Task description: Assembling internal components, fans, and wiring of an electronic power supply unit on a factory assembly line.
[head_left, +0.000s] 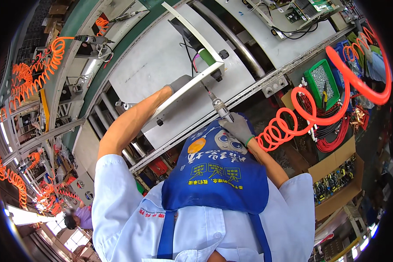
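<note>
A white metal chassis with black feet stands on the grey board in front of me, its long side wall toward me. My left hand, in a grey glove, reaches over that wall into the chassis; its fingers are mostly hidden. In my gloved right hand is a power screwdriver, gripped by its body. The thin bit points away from me, with its tip at the side wall; whether it touches cannot be made out. Inside the chassis sit a green cylinder and some black and pink wires.
An orange coiled hose hangs at my right. Beyond it are a green bin of small metal parts, red cables and a cardboard box of components. Another chassis with circuit boards stands far right. Another screwdriver hangs far left.
</note>
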